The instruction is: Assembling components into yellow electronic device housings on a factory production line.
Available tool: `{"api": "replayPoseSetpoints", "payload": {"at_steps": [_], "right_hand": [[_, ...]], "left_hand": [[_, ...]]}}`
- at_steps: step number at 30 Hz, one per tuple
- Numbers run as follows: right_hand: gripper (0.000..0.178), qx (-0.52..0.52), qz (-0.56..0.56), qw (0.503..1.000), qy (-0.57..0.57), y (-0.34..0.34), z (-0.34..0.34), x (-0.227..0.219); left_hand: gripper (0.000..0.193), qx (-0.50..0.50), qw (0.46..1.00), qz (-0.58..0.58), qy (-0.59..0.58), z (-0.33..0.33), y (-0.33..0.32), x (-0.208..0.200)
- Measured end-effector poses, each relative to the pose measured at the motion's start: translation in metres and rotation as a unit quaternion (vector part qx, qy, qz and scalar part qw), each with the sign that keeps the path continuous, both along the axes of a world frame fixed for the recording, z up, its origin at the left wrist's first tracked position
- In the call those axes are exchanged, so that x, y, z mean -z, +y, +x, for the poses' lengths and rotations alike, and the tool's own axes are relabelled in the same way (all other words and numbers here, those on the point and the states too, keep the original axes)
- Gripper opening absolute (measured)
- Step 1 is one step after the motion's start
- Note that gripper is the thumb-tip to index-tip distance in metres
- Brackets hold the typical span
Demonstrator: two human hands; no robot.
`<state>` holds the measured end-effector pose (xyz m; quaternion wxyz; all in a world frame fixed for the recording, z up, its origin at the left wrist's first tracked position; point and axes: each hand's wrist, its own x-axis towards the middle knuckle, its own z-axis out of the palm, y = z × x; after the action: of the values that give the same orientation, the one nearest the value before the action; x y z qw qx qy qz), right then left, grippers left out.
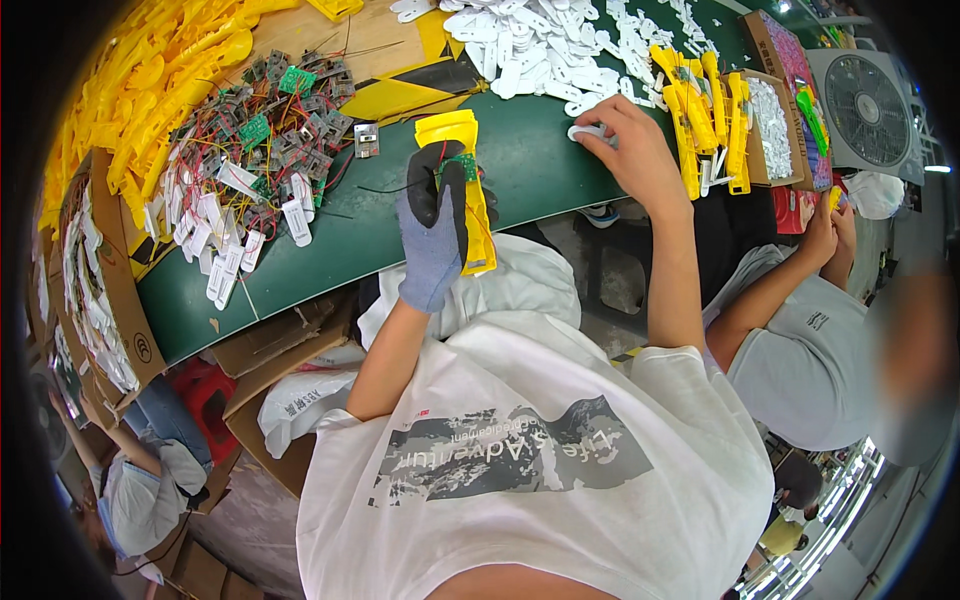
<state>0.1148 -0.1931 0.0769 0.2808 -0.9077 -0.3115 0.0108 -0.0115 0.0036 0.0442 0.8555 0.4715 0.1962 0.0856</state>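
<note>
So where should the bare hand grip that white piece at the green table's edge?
By its long sides, coming from above. The white piece lies flat on the green table, and the right hand already rests over it, fingers curled down. A thumb-and-finger pinch across its narrow width looks easiest.

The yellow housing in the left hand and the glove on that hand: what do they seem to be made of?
The yellow housing looks like moulded plastic: smooth, evenly coloured, slightly glossy. The glove on the left hand seems knitted grey fabric with a dark, probably rubbery coating on the fingers.
</note>
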Motion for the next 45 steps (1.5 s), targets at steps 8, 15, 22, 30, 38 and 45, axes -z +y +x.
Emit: {"api": "replayPoseSetpoints", "payload": {"at_steps": [8,15,22,30,38,45], "right_hand": [[0.012,0.048,0.065,0.996,0.048,0.031,-0.02,-0.012],[0.01,0.026,0.292,0.934,0.202,0.077,-0.053,0.008],[0.015,0.035,0.317,0.856,0.407,0.071,-0.054,0.002],[0.016,0.003,0.212,0.905,0.37,0.063,-0.039,0.005],[0.029,-0.014,0.386,0.835,0.392,0.079,-0.058,0.026],[0.041,-0.007,0.436,0.834,0.339,0.081,-0.072,0.033]], "left_hand": [[0.022,-0.017,1.0,-0.008,-0.013,-0.002,-0.002,0.006],[0.019,-0.06,0.986,0.155,-0.026,0.004,-0.001,0.011],[0.021,-0.047,0.99,0.129,-0.028,0.002,0.0,0.01],[0.021,-0.028,0.99,0.137,-0.001,0.0,-0.001,0.005],[0.023,-0.057,0.973,0.224,-0.023,0.001,-0.002,0.006],[0.023,-0.038,0.952,0.303,-0.021,0.001,-0.004,0.006]]}}
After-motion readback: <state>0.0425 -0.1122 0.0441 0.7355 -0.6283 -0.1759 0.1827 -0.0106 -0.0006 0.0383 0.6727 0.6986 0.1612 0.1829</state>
